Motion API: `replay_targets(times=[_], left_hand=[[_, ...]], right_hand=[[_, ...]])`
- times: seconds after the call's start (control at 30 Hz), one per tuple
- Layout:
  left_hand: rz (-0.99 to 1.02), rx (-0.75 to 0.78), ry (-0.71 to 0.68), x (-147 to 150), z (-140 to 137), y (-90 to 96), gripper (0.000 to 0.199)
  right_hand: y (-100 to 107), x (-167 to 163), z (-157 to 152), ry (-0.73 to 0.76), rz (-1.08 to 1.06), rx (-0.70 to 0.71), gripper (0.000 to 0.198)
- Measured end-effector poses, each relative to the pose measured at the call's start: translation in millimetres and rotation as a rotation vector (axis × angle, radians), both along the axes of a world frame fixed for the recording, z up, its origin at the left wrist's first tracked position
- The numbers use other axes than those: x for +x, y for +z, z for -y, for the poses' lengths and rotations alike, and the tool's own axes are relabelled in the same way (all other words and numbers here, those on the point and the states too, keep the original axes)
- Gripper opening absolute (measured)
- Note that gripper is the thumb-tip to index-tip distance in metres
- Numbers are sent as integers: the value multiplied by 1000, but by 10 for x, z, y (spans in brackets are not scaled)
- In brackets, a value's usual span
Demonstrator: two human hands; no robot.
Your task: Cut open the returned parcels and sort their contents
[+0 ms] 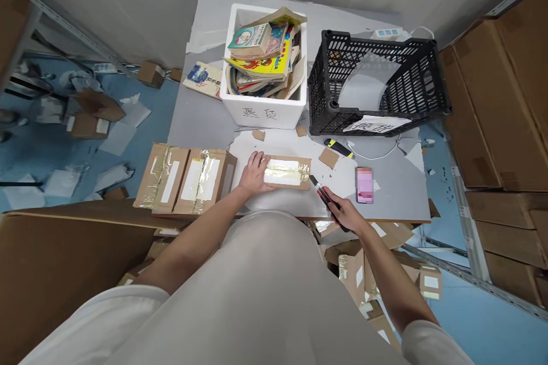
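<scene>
A small, taped cardboard box (287,172) with a white label lies on the table in front of me. My left hand (256,173) is closed around its left end. In my right hand (346,212) is a black and red utility knife (326,198), its blade pointing up and left at the box's right end. Whether the blade touches the cardboard I cannot tell. Two larger taped boxes (160,178) (204,182) stand side by side to the left. Behind the small box lies a yellow and black cutter (339,147), beside a cardboard scrap (329,157).
A white foam box (264,111) full of books stands at the back, with another book (202,79) beside it. To its right is a black plastic crate (379,117) holding white sheets. A phone (365,185) lies at right. Boxes fill the shelf (500,91); packaging litters the floor.
</scene>
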State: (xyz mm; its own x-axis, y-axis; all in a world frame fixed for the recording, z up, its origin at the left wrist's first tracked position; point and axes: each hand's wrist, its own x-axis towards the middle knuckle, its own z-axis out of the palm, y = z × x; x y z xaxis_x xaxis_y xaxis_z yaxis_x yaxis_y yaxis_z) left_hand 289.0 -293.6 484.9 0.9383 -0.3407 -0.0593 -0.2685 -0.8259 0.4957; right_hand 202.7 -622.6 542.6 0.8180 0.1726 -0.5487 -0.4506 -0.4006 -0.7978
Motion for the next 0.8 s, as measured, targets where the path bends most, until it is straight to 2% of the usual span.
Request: replay_targets(times=[0.3, 0.53, 0.67, 0.77, 0.8], left_hand=[[1, 3, -18, -27, -17, 3, 109], [22, -26, -14, -20, 13, -2, 113], [0, -69, -30, 6, -24, 30, 117], [-1, -119, -42, -54, -98, 48, 121], [11, -146, -15, -102, -121, 33, 125]], right_hand=[[-24, -107, 61, -17, -61, -5, 65], [-106, -464, -77, -55, 37, -68, 62], [-177, -621, -77, -178, 84, -19, 65], [-294, -582, -100, -378, 130, 61, 78], [-350, -522, -134, -442, 145, 78, 76]])
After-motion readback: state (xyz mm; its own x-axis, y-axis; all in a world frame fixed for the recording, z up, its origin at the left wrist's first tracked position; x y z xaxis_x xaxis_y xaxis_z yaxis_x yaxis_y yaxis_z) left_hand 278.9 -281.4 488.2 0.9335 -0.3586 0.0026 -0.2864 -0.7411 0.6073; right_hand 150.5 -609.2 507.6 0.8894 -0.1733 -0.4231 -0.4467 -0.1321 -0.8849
